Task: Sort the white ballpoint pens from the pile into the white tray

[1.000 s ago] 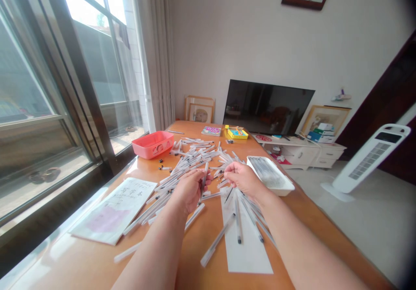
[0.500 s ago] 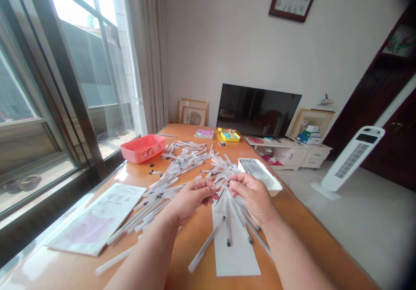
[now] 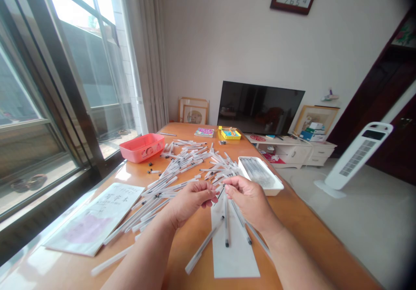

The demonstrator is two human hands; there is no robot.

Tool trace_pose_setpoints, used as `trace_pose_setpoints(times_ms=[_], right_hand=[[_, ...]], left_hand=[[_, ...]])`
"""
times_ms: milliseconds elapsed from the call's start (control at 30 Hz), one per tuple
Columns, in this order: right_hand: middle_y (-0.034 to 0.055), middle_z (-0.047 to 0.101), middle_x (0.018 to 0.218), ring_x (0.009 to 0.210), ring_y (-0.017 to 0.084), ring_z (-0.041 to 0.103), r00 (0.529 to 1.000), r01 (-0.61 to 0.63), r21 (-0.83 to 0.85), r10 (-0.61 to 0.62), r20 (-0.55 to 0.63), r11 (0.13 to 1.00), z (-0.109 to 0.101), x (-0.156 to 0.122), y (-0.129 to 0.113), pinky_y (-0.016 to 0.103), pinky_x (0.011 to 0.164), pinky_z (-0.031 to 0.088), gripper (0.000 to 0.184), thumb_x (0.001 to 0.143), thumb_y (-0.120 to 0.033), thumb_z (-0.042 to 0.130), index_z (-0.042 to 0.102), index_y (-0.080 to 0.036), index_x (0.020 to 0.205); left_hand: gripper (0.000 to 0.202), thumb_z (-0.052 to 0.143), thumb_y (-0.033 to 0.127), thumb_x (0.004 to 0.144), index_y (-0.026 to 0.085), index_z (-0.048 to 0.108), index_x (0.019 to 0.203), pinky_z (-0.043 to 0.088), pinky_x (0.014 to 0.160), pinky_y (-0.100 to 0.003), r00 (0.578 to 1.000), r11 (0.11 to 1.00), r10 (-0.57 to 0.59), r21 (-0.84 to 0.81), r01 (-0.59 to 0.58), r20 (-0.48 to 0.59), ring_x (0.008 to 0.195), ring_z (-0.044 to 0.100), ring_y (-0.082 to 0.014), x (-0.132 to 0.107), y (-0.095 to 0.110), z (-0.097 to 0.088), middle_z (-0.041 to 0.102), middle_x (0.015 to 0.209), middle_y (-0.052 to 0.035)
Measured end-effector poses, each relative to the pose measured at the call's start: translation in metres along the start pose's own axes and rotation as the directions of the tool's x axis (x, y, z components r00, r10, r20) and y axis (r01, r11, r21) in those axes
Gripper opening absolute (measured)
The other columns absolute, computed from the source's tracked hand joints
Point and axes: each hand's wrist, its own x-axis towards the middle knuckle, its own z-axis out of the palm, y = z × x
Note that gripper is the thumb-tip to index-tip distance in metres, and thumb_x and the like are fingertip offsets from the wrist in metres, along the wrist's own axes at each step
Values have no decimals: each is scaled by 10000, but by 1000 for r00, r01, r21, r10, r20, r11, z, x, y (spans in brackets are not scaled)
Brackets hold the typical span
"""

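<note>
Over the heap of pens, my left hand (image 3: 195, 197) is closed in a pinch, with a thin dark pen refill (image 3: 220, 193) slanting at its fingertips. My right hand (image 3: 247, 197) pinches a small dark piece (image 3: 224, 185) close by the refill's upper end; its exact kind is too small to tell. The fingertips of both hands are a short gap apart. Beneath them lies a white sheet of paper (image 3: 234, 259) with several clear pens with dark ends on it, one being a pen (image 3: 226, 225) pointing toward me. Many clear pen barrels (image 3: 159, 184) are spread to the left.
At the right table edge stands a white tray (image 3: 276, 189) of pen parts. A red plastic basket (image 3: 141, 151) sits at the left, a notebook (image 3: 94, 220) nearer me. Farther back are a yellow box (image 3: 232, 136) and a colourful booklet (image 3: 204, 132).
My right hand has moved slightly left, bringing the small dark piece closer to the refill and my left fingertips. My left hand stays nearly in place. The camera view has shifted slightly.
</note>
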Motion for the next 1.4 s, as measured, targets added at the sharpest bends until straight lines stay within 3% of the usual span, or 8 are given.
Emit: trace_pose_setpoints(times_ms=[433, 600, 800, 1067, 1267, 1400], right_hand=[[38, 741, 925, 818, 186, 666, 996, 85, -76, -84, 17, 994, 0, -3, 0, 316, 778, 541, 185, 890, -310, 628, 737, -222, 1011], [40, 732, 891, 807, 190, 657, 997, 49, -35, -47, 54, 998, 0, -3, 0, 327, 766, 541, 185, 887, -321, 629, 730, -209, 995], [36, 717, 886, 804, 177, 651, 990, -97, 120, 83, 110, 988, -4, -1, 0, 311, 737, 551, 249, 871, -346, 659, 722, -200, 1063], [11, 676, 759, 696, 142, 612, 979, -131, 103, 113, 170, 986, -10, 0, -5, 278, 684, 520, 211, 861, -374, 678, 694, -181, 943], [5, 626, 718, 626, 143, 566, 975, -113, -38, 118, 189, 993, -12, 0, 1, 256, 574, 478, 292, 885, -479, 625, 648, -188, 880], [-35, 489, 611, 581, 124, 437, 991, 46, -259, -12, 131, 965, -10, 0, 6, 234, 527, 376, 372, 929, -513, 548, 556, -203, 723]], left_hand=[[209, 679, 346, 838, 143, 675, 884, 401, 688, -277, 1000, 999, -10, 43, 10, 8, 682, 533, -126, 0, 0, 0, 703, 808, -62], [229, 687, 368, 837, 144, 680, 886, 404, 686, -275, 1000, 998, -7, 59, 7, -1, 679, 529, -124, 0, -1, 0, 701, 799, -59], [260, 695, 389, 836, 137, 688, 902, 413, 697, -284, 1000, 997, 4, 74, -5, 6, 686, 535, -128, 0, -2, 0, 708, 812, -68], [322, 753, 434, 783, 132, 708, 886, 417, 695, -290, 1000, 996, -20, 93, 19, 10, 683, 542, -135, -3, 3, 3, 704, 788, -62], [324, 760, 441, 778, 141, 706, 888, 418, 714, -292, 1000, 993, -1, 116, -2, 30, 690, 543, -136, -2, 1, 4, 697, 794, -54], [326, 749, 446, 788, 141, 694, 889, 423, 736, -299, 1000, 988, -5, 154, 1, 28, 722, 558, -145, -3, 1, 6, 689, 812, -56]])
